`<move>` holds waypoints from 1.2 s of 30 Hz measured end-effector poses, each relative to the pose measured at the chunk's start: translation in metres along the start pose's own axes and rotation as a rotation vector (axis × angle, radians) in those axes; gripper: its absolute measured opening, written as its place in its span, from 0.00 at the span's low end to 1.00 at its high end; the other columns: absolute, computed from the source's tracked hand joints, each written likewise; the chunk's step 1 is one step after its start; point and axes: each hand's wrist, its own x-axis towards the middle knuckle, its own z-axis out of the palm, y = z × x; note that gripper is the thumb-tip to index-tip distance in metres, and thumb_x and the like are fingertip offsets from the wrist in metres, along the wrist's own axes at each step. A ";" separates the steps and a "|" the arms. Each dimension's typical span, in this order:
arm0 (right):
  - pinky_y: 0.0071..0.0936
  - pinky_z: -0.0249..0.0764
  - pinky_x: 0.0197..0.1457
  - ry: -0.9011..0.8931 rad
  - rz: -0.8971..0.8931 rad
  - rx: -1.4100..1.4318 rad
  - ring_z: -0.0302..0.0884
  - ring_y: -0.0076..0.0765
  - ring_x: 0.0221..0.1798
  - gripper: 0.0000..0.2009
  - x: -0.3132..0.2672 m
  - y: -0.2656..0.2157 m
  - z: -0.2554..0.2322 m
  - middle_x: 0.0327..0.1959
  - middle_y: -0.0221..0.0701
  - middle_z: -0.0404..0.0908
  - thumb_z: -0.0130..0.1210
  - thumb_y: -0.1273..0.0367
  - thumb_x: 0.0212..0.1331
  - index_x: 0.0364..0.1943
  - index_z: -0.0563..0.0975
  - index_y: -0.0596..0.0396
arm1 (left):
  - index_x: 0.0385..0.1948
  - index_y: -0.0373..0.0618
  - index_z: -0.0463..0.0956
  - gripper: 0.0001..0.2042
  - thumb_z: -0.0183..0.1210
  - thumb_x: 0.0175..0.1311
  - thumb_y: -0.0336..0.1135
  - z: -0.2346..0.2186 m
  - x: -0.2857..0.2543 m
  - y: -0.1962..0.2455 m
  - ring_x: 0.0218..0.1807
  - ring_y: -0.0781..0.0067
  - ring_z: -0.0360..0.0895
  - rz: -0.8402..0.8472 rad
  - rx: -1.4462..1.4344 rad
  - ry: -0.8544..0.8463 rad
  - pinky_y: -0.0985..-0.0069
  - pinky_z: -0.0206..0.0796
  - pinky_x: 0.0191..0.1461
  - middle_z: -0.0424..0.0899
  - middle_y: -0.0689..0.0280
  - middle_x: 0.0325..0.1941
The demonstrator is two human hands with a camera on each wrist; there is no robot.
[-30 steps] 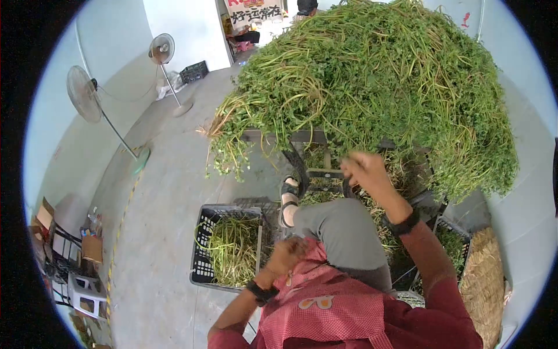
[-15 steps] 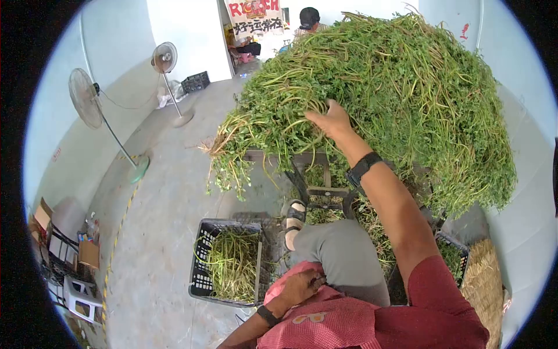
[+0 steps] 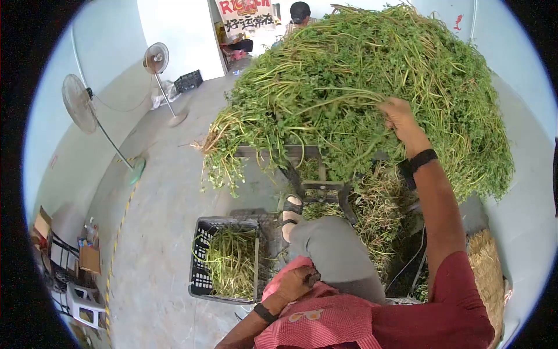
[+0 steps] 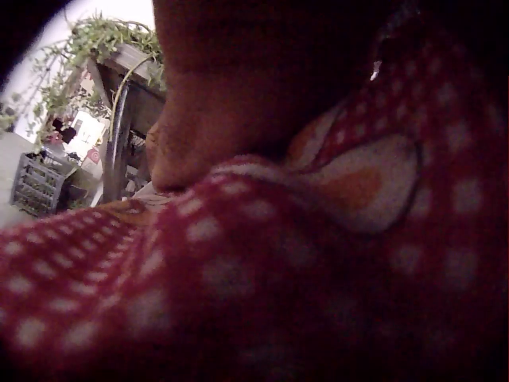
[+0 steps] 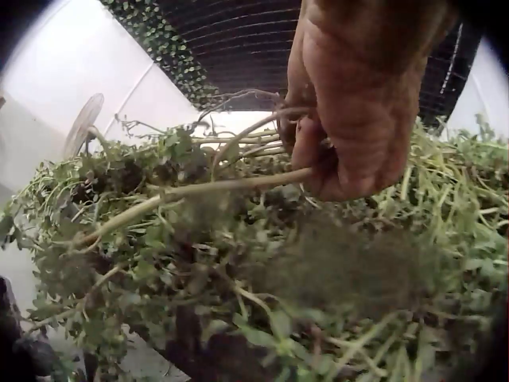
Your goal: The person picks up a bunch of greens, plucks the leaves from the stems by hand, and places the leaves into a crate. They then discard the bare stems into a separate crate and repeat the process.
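Note:
My right hand [image 3: 401, 119] pinches a few long green stems [image 3: 349, 96] over the big heap of leafy greens [image 3: 325, 134] in the head view. Seen from the right wrist, the curled fingers [image 5: 310, 151] grip a thick pale stem [image 5: 215, 185], with thinner stems beside it stretching left above the leaves. My left hand [image 3: 296, 283] rests on the pink checked apron [image 3: 325, 299] over my lap, its fingertips looking dark. In the left wrist view that hand [image 4: 215, 127] is a shadowed shape against the apron cloth, its fingers mostly hidden.
A dark frame [image 3: 279, 152] bears the heap. Left of my foot stands a black crate [image 3: 200, 285] holding stems. More plant matter [image 3: 381, 209] lies below the frame, beside a woven straw mat [image 3: 485, 267]. Two fans [image 3: 78, 104] stand at left; a person [image 3: 299, 14] is behind the heap.
My right hand rose from above my knee to the heap's front, then moved right, now with stems in its fingers. The left hand settled onto the apron and stayed there.

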 end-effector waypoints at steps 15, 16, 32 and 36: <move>0.25 0.69 0.21 0.149 -0.038 0.401 0.66 0.24 0.17 0.08 -0.039 0.033 -0.082 0.17 0.26 0.68 0.58 0.67 0.54 0.28 0.73 0.56 | 0.31 0.35 0.74 0.07 0.51 0.60 0.29 -0.061 0.068 0.013 0.29 0.71 0.73 0.081 0.074 0.323 0.76 0.64 0.34 0.76 0.56 0.26; 0.24 0.70 0.21 0.085 -0.089 0.433 0.68 0.24 0.20 0.07 -0.042 0.030 -0.084 0.19 0.27 0.69 0.57 0.68 0.55 0.30 0.73 0.57 | 0.31 0.35 0.74 0.07 0.51 0.60 0.29 -0.067 0.073 0.015 0.29 0.71 0.73 0.077 0.073 0.312 0.76 0.64 0.34 0.76 0.56 0.26; 0.24 0.68 0.21 -0.205 0.007 0.563 0.67 0.21 0.18 0.08 -0.151 -0.047 -0.063 0.23 0.26 0.72 0.54 0.66 0.58 0.36 0.73 0.55 | 0.32 0.37 0.75 0.10 0.52 0.65 0.35 -0.083 0.052 0.068 0.27 0.84 0.68 -0.004 -0.431 0.322 0.84 0.61 0.30 0.76 0.70 0.27; 0.26 0.72 0.26 -0.359 0.109 0.704 0.67 0.22 0.18 0.09 -0.173 -0.033 -0.040 0.24 0.28 0.73 0.53 0.65 0.58 0.37 0.73 0.56 | 0.33 0.38 0.75 0.07 0.54 0.63 0.33 -0.091 0.044 0.092 0.30 0.85 0.70 0.019 -0.595 0.331 0.85 0.61 0.32 0.78 0.69 0.30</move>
